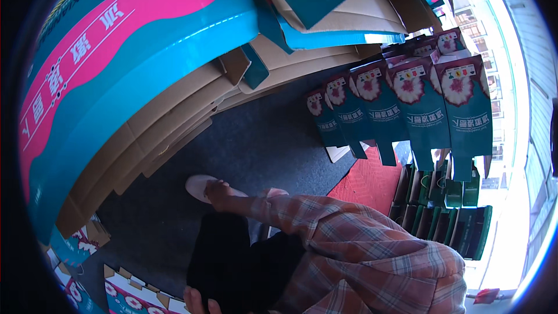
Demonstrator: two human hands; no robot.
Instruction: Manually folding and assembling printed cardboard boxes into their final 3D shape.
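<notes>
My right arm, in a plaid sleeve, reaches out to the left over the dark floor. At its end my right hand (220,195) hangs over a white shoe (200,187). Its fingers are in shadow, so I cannot tell whether they are closed or touch the shoe. My left hand (200,302) shows only partly at the bottom edge. Its fingers are apart against my black trousers (218,256), and nothing shows in them. No carton is in contact with the visible part of either hand.
Large flattened teal-and-pink cartons (139,40) are stacked across the upper left. Teal gift boxes (465,96) with fruit pictures stand in rows at the right. Beside them are a red mat (369,177) and open green boxes (447,221). Printed cardboard (125,296) lies at the lower left.
</notes>
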